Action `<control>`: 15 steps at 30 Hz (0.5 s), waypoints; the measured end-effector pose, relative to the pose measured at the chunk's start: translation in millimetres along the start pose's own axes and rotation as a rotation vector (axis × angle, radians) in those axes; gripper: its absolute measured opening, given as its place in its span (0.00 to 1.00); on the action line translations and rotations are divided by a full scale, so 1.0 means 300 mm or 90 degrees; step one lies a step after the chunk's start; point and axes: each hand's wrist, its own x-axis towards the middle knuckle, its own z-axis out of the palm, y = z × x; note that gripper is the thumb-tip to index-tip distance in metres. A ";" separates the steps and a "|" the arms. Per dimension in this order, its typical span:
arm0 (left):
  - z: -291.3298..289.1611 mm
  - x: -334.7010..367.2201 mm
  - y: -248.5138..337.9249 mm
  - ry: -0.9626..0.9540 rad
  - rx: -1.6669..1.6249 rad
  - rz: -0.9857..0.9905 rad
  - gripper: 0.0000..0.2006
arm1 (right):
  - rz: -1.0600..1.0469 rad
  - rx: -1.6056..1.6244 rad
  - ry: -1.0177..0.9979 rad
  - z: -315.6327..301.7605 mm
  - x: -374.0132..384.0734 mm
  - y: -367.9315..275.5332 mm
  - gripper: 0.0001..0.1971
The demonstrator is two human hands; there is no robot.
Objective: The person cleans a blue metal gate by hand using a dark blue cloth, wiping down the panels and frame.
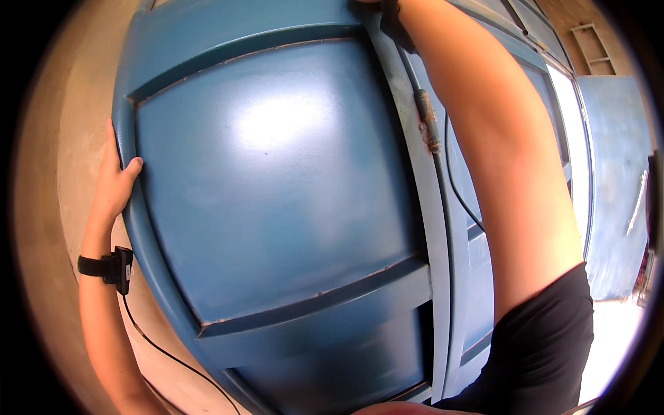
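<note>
Tan wall (83,90); glossy blue panelled door (277,207); left grip (116,181) clamps edge (124,97), right grip (369,1) unclear.

From my remote seat, I lose nearly all of the right hand (371,2) past the top edge and cannot tell what it grips. Most fingers of the left hand (114,181) are hidden from me at the glossy blue panelled metal door (277,200), itself cropped above and below. The dark clutter (646,273) at the right rim is too blurred to identify.
</note>
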 end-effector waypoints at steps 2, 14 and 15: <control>-0.006 -0.005 0.007 -0.008 -0.001 -0.018 0.45 | -0.018 -0.026 -0.028 0.005 0.017 0.016 0.23; -0.009 -0.023 0.104 0.010 0.053 -0.060 0.45 | -0.175 0.008 0.016 0.073 -0.013 0.141 0.22; 0.005 -0.016 0.110 -0.001 0.052 -0.057 0.45 | -0.184 -0.013 -0.007 0.072 0.015 0.136 0.22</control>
